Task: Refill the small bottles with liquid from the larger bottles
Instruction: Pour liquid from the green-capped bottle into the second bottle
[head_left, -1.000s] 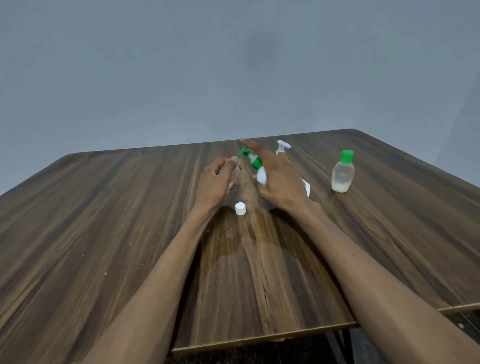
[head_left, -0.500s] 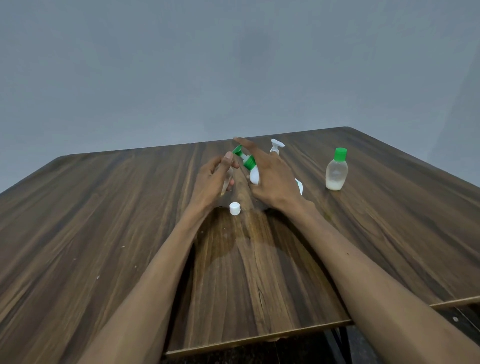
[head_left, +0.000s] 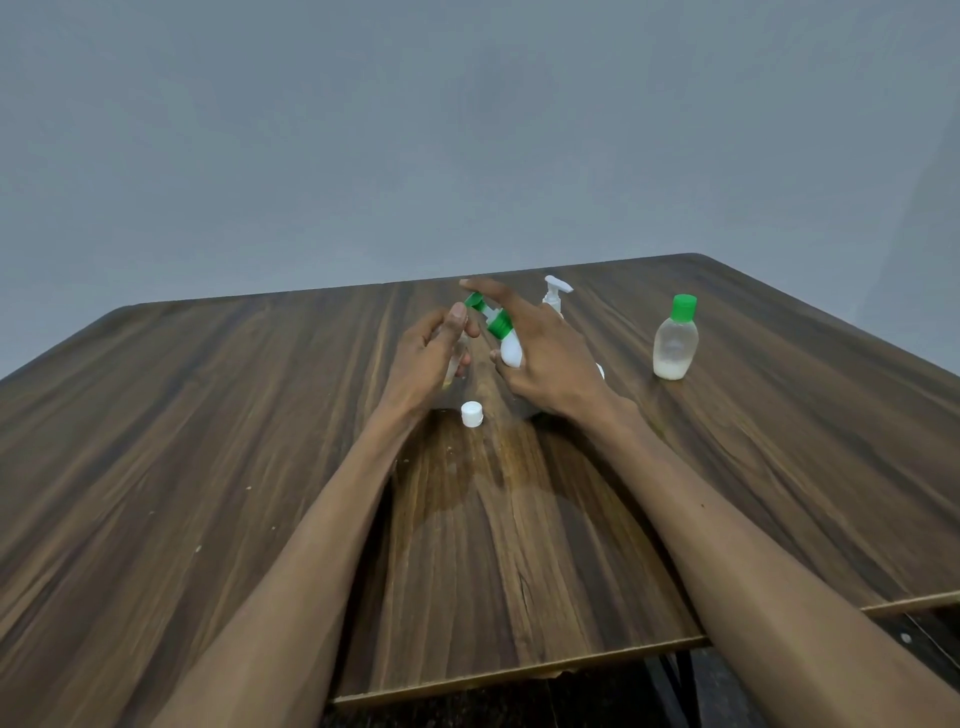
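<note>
Gripping a white pump bottle (head_left: 510, 347) with a green collar and green nozzle, the right hand (head_left: 550, 364) holds it tilted, its base wrapped by thumb and lower fingers while the index finger stretches straight out over the green pump head (head_left: 474, 300), which points toward the left hand (head_left: 428, 358). The left hand curls around a small clear bottle (head_left: 455, 364), thumb raised beside the nozzle tip; the small bottle is mostly hidden by the fingers, so its mouth and fill level cannot be told. The nozzle sits just above and beside the left thumb, though whether it touches the small bottle cannot be told.

Just below the gap between the two hands, toward the person, a small white cap (head_left: 471, 414) lies on the wooden table (head_left: 208, 441), apart from both wrists. Beyond the right hand's knuckles a white pump dispenser top (head_left: 555, 292) rises into view, its body hidden behind the hand. Well to the right of the right hand stands an upright translucent bottle with a green cap (head_left: 675, 340), holding a shallow layer of whitish liquid at its bottom. A shiny damp-looking patch shows on the table between the forearms.
</note>
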